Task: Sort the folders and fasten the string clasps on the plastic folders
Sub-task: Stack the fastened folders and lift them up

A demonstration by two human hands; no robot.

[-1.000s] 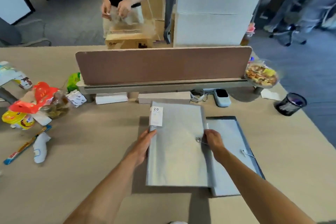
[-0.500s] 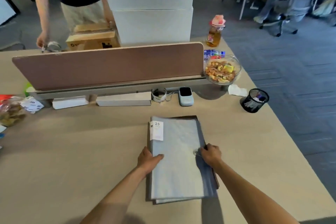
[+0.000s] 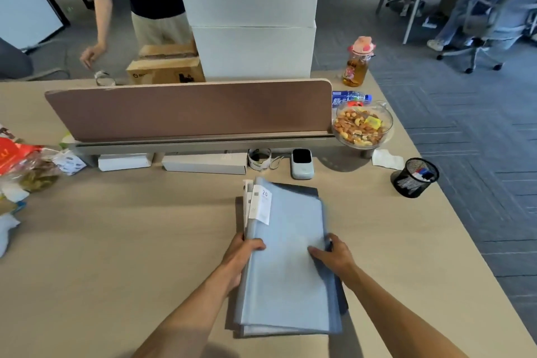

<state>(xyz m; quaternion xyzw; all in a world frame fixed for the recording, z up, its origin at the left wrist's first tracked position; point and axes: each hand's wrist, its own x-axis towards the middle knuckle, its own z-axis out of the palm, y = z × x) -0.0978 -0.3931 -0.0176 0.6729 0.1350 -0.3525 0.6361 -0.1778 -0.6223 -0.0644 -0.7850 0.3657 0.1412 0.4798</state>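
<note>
Stack of translucent pale-blue plastic folders lies on the light wood desk, just in front of the brown divider panel; edges blurred, so the count of folders cannot be told. White label marked "20" on the top folder's far-left corner; more white tabs beside it, print unreadable. Left hand wraps the stack's left edge, thumb on top, fingers hidden underneath. Right hand lies on the right edge, fingers flat on the cover; what is under the palm cannot be told. String clasps not visible. Black mesh pen cup stands well to the right.
</note>
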